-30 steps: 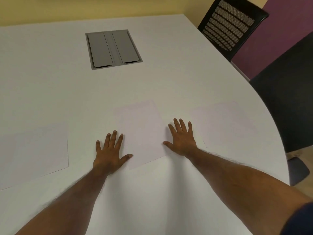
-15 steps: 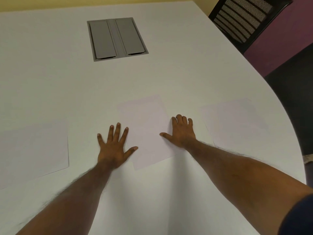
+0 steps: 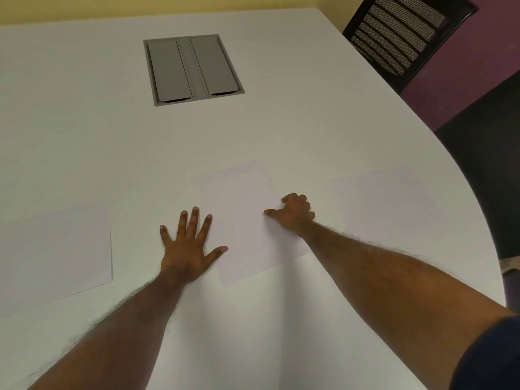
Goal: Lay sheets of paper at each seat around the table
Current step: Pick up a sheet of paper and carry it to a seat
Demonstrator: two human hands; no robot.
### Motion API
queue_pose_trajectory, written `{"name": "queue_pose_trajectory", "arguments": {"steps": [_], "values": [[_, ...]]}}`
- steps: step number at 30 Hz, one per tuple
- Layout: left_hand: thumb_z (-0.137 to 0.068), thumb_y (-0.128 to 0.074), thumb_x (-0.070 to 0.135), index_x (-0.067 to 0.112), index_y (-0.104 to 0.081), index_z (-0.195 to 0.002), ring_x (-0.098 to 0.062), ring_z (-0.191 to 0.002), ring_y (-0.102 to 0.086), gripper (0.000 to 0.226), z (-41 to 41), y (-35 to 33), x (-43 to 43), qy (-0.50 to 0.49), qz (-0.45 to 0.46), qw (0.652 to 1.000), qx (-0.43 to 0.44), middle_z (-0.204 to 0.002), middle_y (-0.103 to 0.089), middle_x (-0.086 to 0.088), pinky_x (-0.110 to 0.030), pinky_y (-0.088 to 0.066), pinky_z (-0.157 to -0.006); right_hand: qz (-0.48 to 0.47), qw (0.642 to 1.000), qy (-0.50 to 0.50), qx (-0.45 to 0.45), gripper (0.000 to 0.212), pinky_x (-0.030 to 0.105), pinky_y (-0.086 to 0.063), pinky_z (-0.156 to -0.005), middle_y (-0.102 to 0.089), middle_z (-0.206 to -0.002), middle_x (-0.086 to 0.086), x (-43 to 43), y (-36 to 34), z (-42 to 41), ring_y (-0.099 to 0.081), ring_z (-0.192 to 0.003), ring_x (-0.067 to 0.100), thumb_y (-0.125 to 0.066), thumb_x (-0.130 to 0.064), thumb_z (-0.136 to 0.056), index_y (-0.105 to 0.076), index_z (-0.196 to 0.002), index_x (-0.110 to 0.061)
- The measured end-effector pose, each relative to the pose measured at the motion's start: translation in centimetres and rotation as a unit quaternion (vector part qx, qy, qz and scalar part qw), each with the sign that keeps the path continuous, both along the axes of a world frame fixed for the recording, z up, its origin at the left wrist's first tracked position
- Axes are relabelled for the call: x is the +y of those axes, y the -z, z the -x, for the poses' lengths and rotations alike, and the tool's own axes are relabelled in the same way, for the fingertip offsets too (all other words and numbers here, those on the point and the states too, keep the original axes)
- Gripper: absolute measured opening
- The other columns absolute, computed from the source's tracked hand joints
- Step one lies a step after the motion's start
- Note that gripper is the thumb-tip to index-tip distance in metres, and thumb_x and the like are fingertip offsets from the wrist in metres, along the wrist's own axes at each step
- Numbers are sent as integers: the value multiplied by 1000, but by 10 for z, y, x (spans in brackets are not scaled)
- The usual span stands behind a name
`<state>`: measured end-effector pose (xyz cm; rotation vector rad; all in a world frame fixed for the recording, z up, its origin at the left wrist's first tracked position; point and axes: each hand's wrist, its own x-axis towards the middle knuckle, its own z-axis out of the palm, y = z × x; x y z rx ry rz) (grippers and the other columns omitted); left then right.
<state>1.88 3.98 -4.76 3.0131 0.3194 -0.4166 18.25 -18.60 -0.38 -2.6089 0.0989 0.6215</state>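
Observation:
Three white sheets of paper lie near the front edge of the white table (image 3: pixel 84 136). The middle sheet (image 3: pixel 244 215) sits slightly turned between my hands. My left hand (image 3: pixel 188 249) rests flat and open on the table at its left edge, with the thumb tip touching the paper. My right hand (image 3: pixel 295 212) is at the sheet's right edge, fingers curled in and thumb pressed on top of the paper. Whether the fingers reach under the edge is hidden. A left sheet (image 3: pixel 56 249) and a right sheet (image 3: pixel 385 201) lie flat and untouched.
A grey double-flap cable hatch (image 3: pixel 194 68) is set into the table's middle. A black mesh-backed chair (image 3: pixel 402 38) stands at the far right corner. The table's edge curves round on the right, with dark floor (image 3: pixel 489 164) beyond it.
My right hand's fingers have curled from flat into a closed grip at the middle sheet's right edge. The left hand has stayed flat. The view has shifted slightly.

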Motion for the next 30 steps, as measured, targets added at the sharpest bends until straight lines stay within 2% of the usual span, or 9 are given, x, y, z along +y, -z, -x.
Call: {"name": "queue_pose_trajectory", "arguments": {"steps": [3, 6, 10, 13, 15, 20, 26, 30], "values": [[-82, -5, 84, 35, 22, -149, -24, -148, 23, 87, -1, -2, 0, 1, -2, 1000, 6, -159, 29, 0, -69, 1, -112, -18, 999, 30, 19, 63, 43, -38, -100, -49, -126, 4, 4, 1, -4, -48, -122, 27, -75, -55, -70, -57, -120, -22], [-82, -5, 84, 35, 21, -150, -24, -147, 24, 88, -1, -3, -1, 0, 2, 1000, 9, -159, 29, 0, -69, 2, -112, -86, 994, 72, -5, 44, 41, -39, -94, -59, -112, -2, 4, 0, -3, -57, -109, 24, -79, -43, -70, -53, -100, -25], [-82, -7, 84, 36, 18, -151, -23, -148, 22, 88, 0, -2, 0, -2, 9, 1000, 0, -160, 26, 1, -69, 1, -112, -145, 983, 115, -15, 41, 43, -46, -96, -61, -98, -5, 0, -1, 1, -64, -95, 26, -80, -28, -72, -48, -98, -26], [-81, -8, 85, 36, 19, -151, -22, -148, 21, 89, 1, -1, 1, -3, 17, 1000, -7, -161, 25, 2, -69, 2, -112, -150, 982, 111, -33, 26, 38, -53, -83, -62, -83, -5, -4, -2, 2, -66, -87, 27, -80, -24, -73, -59, -87, -21], [-81, -10, 86, 34, 21, -150, -21, -148, 23, 92, 1, -1, 1, -6, 27, 1000, -11, -160, 27, 3, -68, 4, -112, -143, 984, 97, -43, 20, 32, -51, -74, -62, -77, -3, -6, -5, 3, -63, -79, 27, -79, -23, -76, -61, -81, -16], [-79, -10, 88, 32, 23, -150, -19, -146, 29, 96, 0, -1, 1, -10, 41, 999, 0, -158, 32, 4, -67, 9, -112, -136, 982, 91, -94, 14, 27, -40, -67, -63, -79, -2, -14, -8, 4, -58, -76, 23, -73, -24, -82, -62, -80, -17], [-76, -10, 90, 32, 23, -150, -20, -145, 31, 99, -1, -4, 1, -7, 44, 999, 21, -156, 35, 4, -67, 10, -111, -181, 970, 102, -127, 14, 27, -43, -69, -64, -78, -1, -30, -15, 2, -59, -76, 21, -73, -23, -83, -67, -89, -11], [-78, -13, 88, 33, 15, -152, -17, -146, 26, 96, -2, -9, 3, -15, 75, 997, 12, -159, 28, 6, -63, 10, -114, -233, 961, 89, -121, 10, 27, -45, -69, -67, -77, -2, -37, -29, 7, -62, -72, 19, -73, -21, -83, -67, -90, -18]]}}
